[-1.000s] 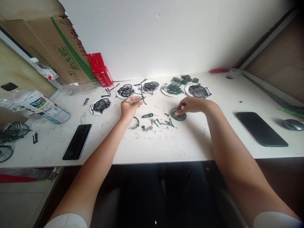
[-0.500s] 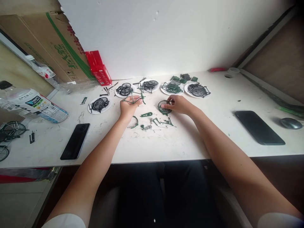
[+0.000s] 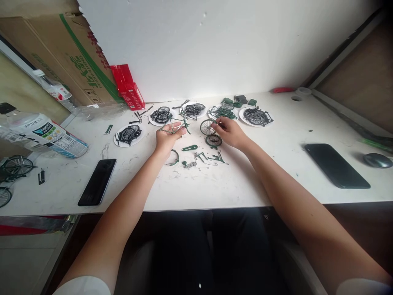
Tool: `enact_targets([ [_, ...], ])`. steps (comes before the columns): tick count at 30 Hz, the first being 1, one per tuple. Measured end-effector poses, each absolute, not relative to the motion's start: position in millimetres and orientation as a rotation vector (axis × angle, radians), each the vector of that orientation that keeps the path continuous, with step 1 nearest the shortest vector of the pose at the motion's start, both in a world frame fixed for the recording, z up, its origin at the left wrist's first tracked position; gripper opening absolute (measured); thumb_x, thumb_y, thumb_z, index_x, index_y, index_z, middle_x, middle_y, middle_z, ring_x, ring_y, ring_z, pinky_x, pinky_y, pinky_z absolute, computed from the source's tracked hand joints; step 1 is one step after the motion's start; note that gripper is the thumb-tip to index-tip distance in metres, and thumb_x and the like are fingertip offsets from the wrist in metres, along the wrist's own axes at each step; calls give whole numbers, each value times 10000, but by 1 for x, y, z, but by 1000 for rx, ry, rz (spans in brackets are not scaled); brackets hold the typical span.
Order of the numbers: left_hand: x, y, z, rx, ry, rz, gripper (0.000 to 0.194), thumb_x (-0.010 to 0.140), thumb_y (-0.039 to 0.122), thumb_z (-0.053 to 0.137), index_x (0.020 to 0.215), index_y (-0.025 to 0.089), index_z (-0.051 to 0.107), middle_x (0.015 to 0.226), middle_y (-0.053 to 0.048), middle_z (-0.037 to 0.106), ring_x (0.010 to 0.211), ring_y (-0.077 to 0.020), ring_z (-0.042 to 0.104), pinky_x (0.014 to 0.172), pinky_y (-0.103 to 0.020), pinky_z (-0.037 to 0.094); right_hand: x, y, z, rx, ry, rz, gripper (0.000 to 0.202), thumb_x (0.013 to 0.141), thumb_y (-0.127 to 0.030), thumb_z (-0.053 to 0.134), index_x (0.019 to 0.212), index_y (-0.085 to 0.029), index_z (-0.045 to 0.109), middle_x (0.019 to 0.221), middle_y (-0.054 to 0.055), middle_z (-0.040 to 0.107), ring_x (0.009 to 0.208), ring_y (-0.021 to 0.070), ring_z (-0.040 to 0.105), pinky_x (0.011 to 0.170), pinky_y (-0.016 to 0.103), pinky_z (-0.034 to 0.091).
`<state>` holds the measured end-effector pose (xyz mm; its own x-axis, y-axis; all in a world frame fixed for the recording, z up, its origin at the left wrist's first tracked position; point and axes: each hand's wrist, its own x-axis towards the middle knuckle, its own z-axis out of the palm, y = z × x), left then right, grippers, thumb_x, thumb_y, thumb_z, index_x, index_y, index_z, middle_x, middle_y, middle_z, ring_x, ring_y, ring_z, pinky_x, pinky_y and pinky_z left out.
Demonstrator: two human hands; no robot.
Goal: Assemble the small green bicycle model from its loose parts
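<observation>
My left hand (image 3: 169,137) is closed on a small green model bicycle frame (image 3: 186,123), which sticks out above the fingers. To the right, my right hand (image 3: 229,131) pinches the edge of a small spoked wheel (image 3: 206,127) and holds it up off the table. Another wheel (image 3: 213,141) lies on the table just below it. Between and below the hands lie a green chain guard (image 3: 189,147), a curved green mudguard (image 3: 174,157) and several tiny green and metal parts (image 3: 218,157).
Paper plates (image 3: 123,144) with dark bicycle parts stand in a row behind the hands. A phone (image 3: 97,182) and a large bottle (image 3: 52,135) are on the left. At the right lie a dark flat device (image 3: 336,166) and a mouse (image 3: 377,160). A red box (image 3: 132,92) stands at the back.
My right hand has lifted one wheel from the table and tilted it up, leaving the other wheel lying there. My left hand keeps the bicycle frame in nearly the same place.
</observation>
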<state>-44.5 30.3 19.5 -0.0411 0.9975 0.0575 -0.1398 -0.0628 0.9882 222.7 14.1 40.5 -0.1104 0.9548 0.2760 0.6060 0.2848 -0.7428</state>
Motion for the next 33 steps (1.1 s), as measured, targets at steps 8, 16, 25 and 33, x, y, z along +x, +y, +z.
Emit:
enact_targets([
  [8, -47, 33, 18, 1002, 977, 1344, 633, 595, 375, 1039, 1139, 171, 786, 1013, -100, 829, 990, -243, 810, 977, -370, 556, 205, 4, 35, -1216, -1710, 590, 183, 905, -358, 746, 969, -193, 701, 638, -51, 442, 588, 127, 337, 609, 301, 309],
  [16, -47, 34, 17, 1015, 956, 1366, 580, 601, 367, 1039, 1097, 176, 807, 995, -90, 830, 958, -230, 807, 993, -384, 563, 196, -4, 30, -1156, -1730, 578, 159, 866, -338, 767, 853, -182, 735, 598, -53, 431, 570, 110, 284, 572, 288, 246],
  [25, -46, 30, 20, 1037, 982, 1346, 582, 612, 372, 1039, 1092, 156, 791, 980, -105, 829, 963, -248, 811, 1004, -419, 579, 189, -9, 33, -1107, -1698, 583, 437, 887, -616, 794, 804, -200, 687, 600, -33, 474, 561, 114, 293, 547, 290, 246],
  [33, -43, 30, 19, 1016, 932, 1320, 581, 598, 380, 1051, 1073, 163, 796, 961, -81, 823, 948, -220, 799, 1050, -433, 590, 183, -14, 34, -1110, -1715, 611, 461, 868, -640, 810, 769, -223, 641, 569, -46, 438, 548, 115, 286, 543, 292, 241],
])
